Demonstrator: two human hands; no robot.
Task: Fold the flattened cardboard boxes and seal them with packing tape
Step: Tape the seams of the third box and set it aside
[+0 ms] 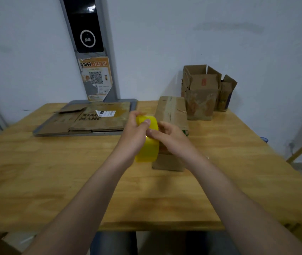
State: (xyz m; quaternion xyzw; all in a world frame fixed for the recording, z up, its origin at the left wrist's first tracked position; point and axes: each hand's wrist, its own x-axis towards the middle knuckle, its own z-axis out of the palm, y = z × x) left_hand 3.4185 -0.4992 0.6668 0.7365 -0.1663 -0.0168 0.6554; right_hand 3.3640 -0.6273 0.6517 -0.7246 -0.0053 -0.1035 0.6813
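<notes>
Both left hand (134,132) and right hand (171,138) grip tape roll (147,150) between them.

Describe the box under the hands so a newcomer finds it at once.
On the table, right of the flattened cardboard, a long box sits beneath the yellow tape roll. Unlike the open-topped boxes standing behind it, it lies lengthwise, flaps closed.

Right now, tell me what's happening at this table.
A person is holding a yellow tape roll above the wooden table. The left hand grips it and the right hand pinches at its outer face, perhaps at the loose end. Just behind lies a folded cardboard box. Flattened boxes wait at the back left; open boxes stand at the back right.
</notes>
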